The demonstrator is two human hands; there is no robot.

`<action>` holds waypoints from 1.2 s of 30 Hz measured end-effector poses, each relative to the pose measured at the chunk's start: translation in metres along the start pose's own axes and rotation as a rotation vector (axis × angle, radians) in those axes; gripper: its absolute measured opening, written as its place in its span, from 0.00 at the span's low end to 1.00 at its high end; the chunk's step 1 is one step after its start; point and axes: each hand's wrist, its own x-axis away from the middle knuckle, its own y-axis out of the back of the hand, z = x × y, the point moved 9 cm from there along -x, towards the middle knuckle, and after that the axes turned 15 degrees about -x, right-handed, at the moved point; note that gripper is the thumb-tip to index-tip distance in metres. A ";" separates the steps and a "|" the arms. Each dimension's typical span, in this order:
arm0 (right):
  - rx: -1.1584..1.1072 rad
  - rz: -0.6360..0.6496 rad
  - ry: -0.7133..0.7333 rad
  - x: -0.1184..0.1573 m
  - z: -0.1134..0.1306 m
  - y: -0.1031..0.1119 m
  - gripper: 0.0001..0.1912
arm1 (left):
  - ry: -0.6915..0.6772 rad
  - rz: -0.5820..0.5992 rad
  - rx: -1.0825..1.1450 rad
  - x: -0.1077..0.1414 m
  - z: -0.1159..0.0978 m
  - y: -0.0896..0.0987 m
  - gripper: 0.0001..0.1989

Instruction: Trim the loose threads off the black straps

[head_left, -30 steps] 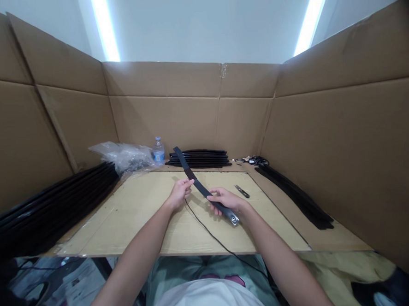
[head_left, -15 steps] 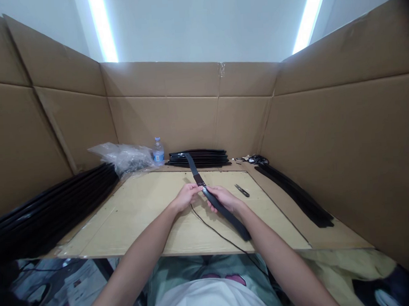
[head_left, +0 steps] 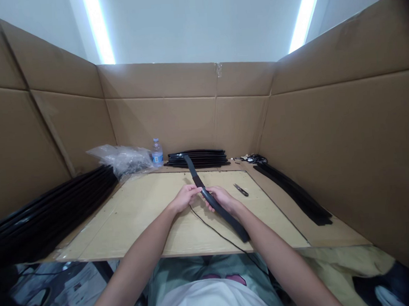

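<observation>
A long black strip (head_left: 227, 217) lies slantwise over the pale board (head_left: 125, 222), its far end reaching toward the stack at the back. My left hand (head_left: 186, 196) pinches the strip's left edge near its middle, just below a dark brown band (head_left: 198, 181). On the other side, my right hand (head_left: 221, 199) grips the same strip, with fingers curled under it. A thin black cord (head_left: 218, 233) runs from beneath my left hand to the board's front edge. Small snips (head_left: 241, 190) lie to the right of my right hand.
Black strips are stacked at the back (head_left: 198, 159), at the left (head_left: 55, 210) and at the right (head_left: 293, 193). A plastic bag (head_left: 125, 160) and a bottle (head_left: 157, 153) stand back left. Tangled black cords (head_left: 255, 158) lie back right. Cardboard walls (head_left: 188, 117) enclose the table.
The view has shifted slightly. Both hands keep their hold on the strip, and the shiny spot between the fingertips no longer shows.
</observation>
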 end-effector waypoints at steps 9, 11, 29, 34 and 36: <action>-0.030 0.011 0.002 -0.002 -0.002 -0.001 0.18 | 0.002 0.007 -0.002 0.000 0.000 0.000 0.17; -0.024 -0.003 0.012 -0.003 -0.001 0.001 0.19 | 0.002 0.009 -0.003 0.000 0.000 0.000 0.16; -0.077 -0.016 0.139 -0.011 0.007 -0.007 0.10 | 0.012 0.001 0.018 -0.002 0.004 0.004 0.17; -0.038 -0.019 0.129 -0.010 0.007 -0.006 0.18 | 0.015 0.019 0.023 -0.003 0.005 0.001 0.17; -0.018 -0.031 0.121 -0.011 0.006 -0.004 0.21 | 0.014 0.021 0.028 -0.003 0.006 0.001 0.18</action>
